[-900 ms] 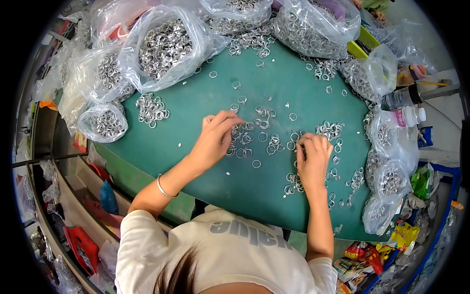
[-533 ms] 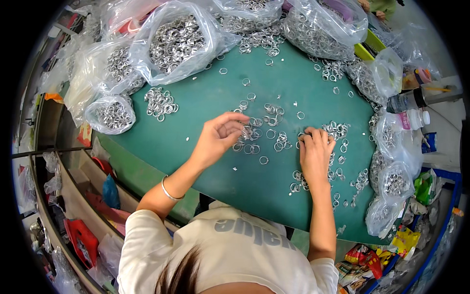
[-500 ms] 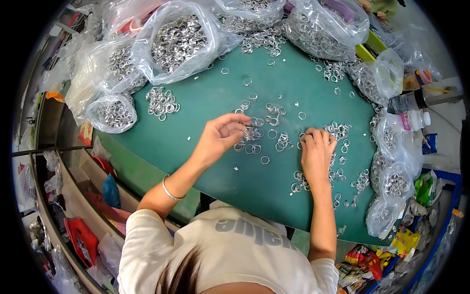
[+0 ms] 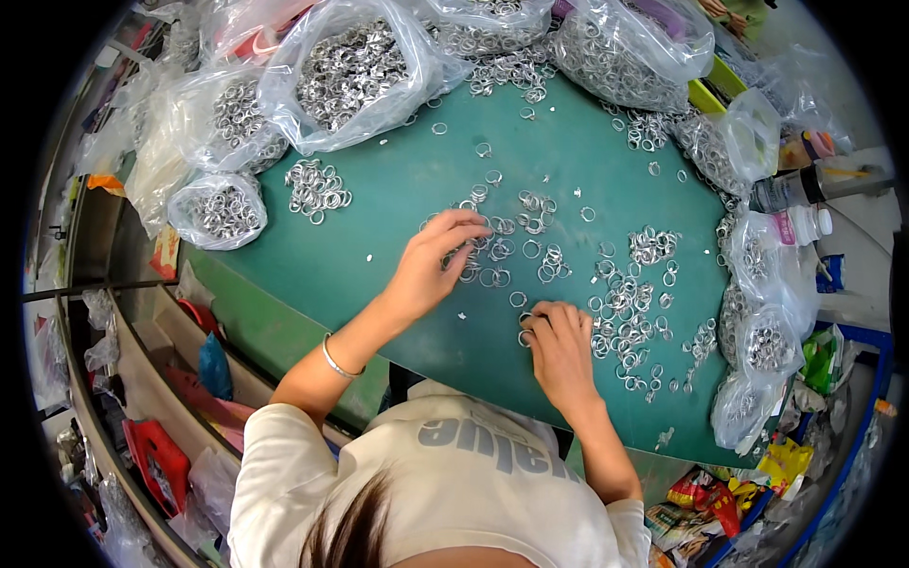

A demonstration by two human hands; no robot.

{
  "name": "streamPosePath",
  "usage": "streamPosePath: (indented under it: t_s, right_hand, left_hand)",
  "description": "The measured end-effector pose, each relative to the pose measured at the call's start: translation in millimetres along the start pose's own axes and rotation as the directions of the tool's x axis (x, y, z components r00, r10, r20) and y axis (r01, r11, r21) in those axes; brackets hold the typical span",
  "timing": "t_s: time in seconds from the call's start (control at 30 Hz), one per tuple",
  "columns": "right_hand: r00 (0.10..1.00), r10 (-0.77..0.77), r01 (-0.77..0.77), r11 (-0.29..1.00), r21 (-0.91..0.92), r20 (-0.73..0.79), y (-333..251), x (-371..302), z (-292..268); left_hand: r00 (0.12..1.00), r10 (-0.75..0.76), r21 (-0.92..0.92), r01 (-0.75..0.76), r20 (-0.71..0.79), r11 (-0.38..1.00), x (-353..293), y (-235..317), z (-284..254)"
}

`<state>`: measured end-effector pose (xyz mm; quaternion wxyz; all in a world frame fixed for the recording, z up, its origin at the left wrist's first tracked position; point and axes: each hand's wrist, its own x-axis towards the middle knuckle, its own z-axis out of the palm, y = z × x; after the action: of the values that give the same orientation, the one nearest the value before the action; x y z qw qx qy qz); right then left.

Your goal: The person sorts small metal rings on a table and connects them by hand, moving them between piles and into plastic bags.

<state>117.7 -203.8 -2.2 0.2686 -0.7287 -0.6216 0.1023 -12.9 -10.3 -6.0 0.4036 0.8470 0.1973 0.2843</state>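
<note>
Many silver metal rings lie on the green tabletop (image 4: pixel 426 331). My left hand (image 4: pixel 434 265) hovers at the left side of a loose cluster of rings (image 4: pixel 497 251), its fingers bent and a gap showing between thumb and fingertips. Nearer to me, my right hand (image 4: pixel 561 348) rests on the table with curled fingers, a ring (image 4: pixel 524 338) at its fingertips; the palm side is hidden. Right of that hand spreads a larger scatter of rings (image 4: pixel 625 298). Another small heap of rings (image 4: pixel 317 189) sits at the left.
Clear plastic bags full of rings line the table's far side, including a large open bag (image 4: pixel 355 71) and a small one (image 4: pixel 222 213). More bags (image 4: pixel 767 346) stand along the right edge, beside a white bottle (image 4: pixel 805 225). A red bin (image 4: pixel 161 464) is low left.
My right hand has moved left and toward me, away from the right-hand rings, which now show more fully. My left hand has shifted only slightly beside its cluster.
</note>
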Motion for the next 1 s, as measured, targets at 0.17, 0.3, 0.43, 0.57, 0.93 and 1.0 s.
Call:
streamPosePath:
  t_s: [0.17, 0.3, 0.43, 0.57, 0.93, 1.0]
  right_hand:
    - [0.942, 0.284, -0.255, 0.952, 0.169, -0.179, 20, -9, -29]
    - [0.994, 0.106, -0.109, 0.987, -0.118, -0.032, 7, -11, -20]
    - [0.980, 0.122, -0.147, 0.976, -0.161, -0.156, 41, -40, -29]
    - [0.895, 0.247, -0.289, 0.955, -0.063, -0.371, 37, -63, -44]
    - [0.749, 0.339, -0.506, 0.847, -0.161, -0.569, 68, -68, -54]
    - [0.827, 0.300, -0.384, 0.919, -0.087, -0.476, 54, -55, -46]
  left_hand:
    - [0.991, 0.018, 0.127, -0.035, 0.136, 0.991, -25, 25, 3]
    - [0.890, 0.133, 0.200, -0.240, 0.436, 0.950, -49, 55, 46]
    - [0.901, 0.143, 0.112, -0.205, 0.410, 0.972, -59, 42, 59]
    - [0.875, 0.084, 0.030, -0.112, 0.477, 0.993, -73, 41, 51]
    - [0.867, 0.186, -0.046, -0.186, 0.462, 0.982, -66, 57, 65]
    - [0.868, 0.166, -0.023, -0.176, 0.468, 0.984, -63, 61, 65]
